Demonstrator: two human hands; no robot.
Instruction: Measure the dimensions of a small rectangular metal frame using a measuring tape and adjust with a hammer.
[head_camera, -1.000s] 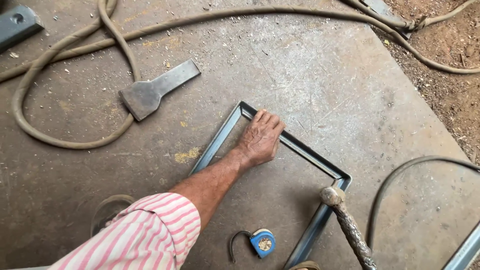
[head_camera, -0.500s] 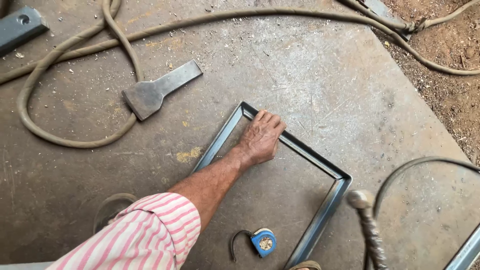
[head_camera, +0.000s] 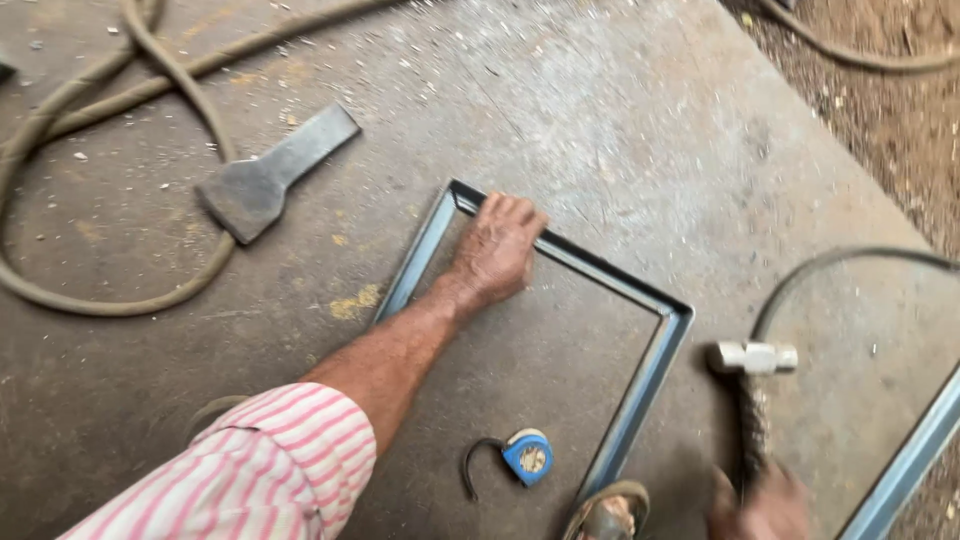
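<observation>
Frame: metal frame (head_camera: 610, 285) of grey-blue angle bar, flat on the steel plate (head_camera: 640, 130), centre of view, far corner toward 11 o'clock, right corner toward 3 o'clock.
Left hand: left hand (head_camera: 497, 250) pressed palm-down on the far bar near the 11 o'clock corner, fingers together and curled over its outer edge; forearm running back toward 7 o'clock into a pink-and-white striped sleeve (head_camera: 260, 470).
Right hand: right hand (head_camera: 765, 505) at 5 o'clock, blurred, wrapped around the handle of a hammer (head_camera: 752, 400); hammer head just outside the frame's right corner, at 3 o'clock from it, contact not clear.
Inside the frame: blue tape measure (head_camera: 527, 455) with a dark loop, lying at 6 o'clock.
Near edge: sandalled foot (head_camera: 610, 515) against the right-hand bar at 6 o'clock.
Farther out: flat chisel-shaped metal piece (head_camera: 270, 175) at 10 o'clock; thick hose (head_camera: 120, 300) looping round it; second angle bar (head_camera: 910, 460) at 4 o'clock; dark cable (head_camera: 830, 265) at 3 o'clock; bare dirt (head_camera: 900, 120) at 1 o'clock.
</observation>
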